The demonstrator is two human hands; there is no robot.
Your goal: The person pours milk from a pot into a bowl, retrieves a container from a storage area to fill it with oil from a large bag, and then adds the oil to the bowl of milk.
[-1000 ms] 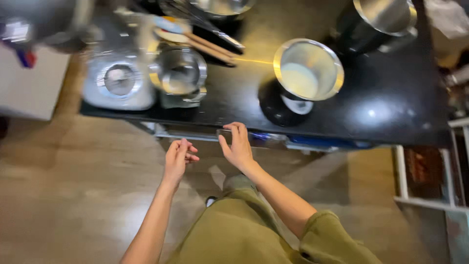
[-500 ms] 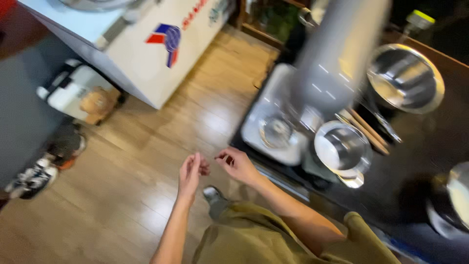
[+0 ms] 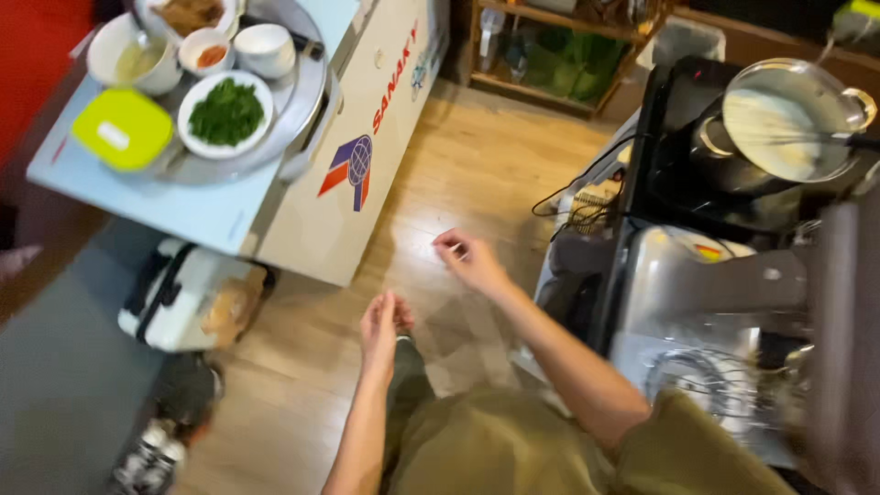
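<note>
My left hand (image 3: pixel 379 330) hangs low over the wooden floor, fingers loosely apart and holding nothing. My right hand (image 3: pixel 469 260) is stretched forward and a little higher, fingers curled with nothing visible in them. Both hands are in mid-air, touching nothing, between a white chest freezer (image 3: pixel 312 192) on the left and a black counter (image 3: pixel 660 165) on the right. My olive-green clothing fills the bottom of the view.
On the freezer a round metal tray (image 3: pixel 298 110) carries a plate of chopped greens (image 3: pixel 226 112), small bowls and a lime-green lidded box (image 3: pixel 122 128). A steel pot (image 3: pixel 788 128) with pale liquid sits on the counter. A wooden shelf stands behind. Bags and shoes lie at lower left.
My view has swung left from the counter toward the freezer and floor. Both hands have left the counter edge and now hang over the floor, slightly further apart.
</note>
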